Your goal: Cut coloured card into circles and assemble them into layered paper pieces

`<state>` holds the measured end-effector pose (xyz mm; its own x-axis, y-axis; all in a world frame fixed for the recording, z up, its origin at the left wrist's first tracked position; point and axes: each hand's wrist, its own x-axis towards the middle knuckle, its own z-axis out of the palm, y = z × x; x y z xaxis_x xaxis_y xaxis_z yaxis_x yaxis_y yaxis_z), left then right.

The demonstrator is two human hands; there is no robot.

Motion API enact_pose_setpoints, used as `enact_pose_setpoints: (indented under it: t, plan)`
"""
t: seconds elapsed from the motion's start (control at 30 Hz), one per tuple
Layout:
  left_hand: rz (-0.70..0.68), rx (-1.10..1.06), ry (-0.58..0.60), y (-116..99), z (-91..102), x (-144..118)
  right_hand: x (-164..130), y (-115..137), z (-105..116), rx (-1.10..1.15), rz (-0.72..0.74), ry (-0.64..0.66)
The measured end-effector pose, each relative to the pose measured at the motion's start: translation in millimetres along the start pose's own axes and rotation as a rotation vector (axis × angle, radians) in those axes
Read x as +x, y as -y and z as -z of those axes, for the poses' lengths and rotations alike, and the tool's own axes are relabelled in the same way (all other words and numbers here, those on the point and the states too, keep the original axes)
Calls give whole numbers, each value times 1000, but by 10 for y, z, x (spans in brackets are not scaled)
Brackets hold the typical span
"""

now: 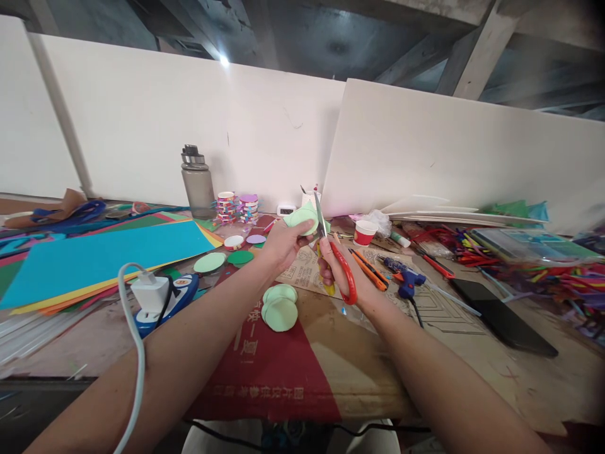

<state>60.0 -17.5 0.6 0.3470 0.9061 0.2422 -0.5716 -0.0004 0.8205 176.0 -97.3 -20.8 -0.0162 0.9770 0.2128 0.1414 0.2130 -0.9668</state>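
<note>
My left hand [283,244] is closed on a piece of light green felt [302,216], held up above the table. Wrapped round the handles of the scissors [348,274], which are red and yellow, is my right hand [329,265]. The blades point up and stand right beside the edge of the felt; whether they touch it I cannot tell. Below my hands, several light green felt circles [280,314] lie in a small overlapping pile on the red and brown cardboard [293,372].
Coloured sheets [113,258] and a blue power strip [186,293] with a white charger lie left. A bottle [196,183] stands behind. Right are a paper cup [365,232], orange cutters [371,271], a blue glue gun [406,280] and a black phone [503,315].
</note>
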Motion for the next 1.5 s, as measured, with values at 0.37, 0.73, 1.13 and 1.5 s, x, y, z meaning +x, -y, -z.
enact_pose_setpoints:
  t: [0.37, 0.73, 1.13, 1.5]
  plan:
    - [56, 53, 33, -85, 26, 29, -26, 62, -26, 49, -52, -7]
    - [87, 137, 116, -173, 74, 51, -35, 47, -12, 64, -54, 15]
    - [85, 14, -67, -123, 56, 50, -21, -52, 1, -42, 10, 13]
    - [6, -41, -11, 43, 64, 49, 20, -116, 17, -106, 57, -4]
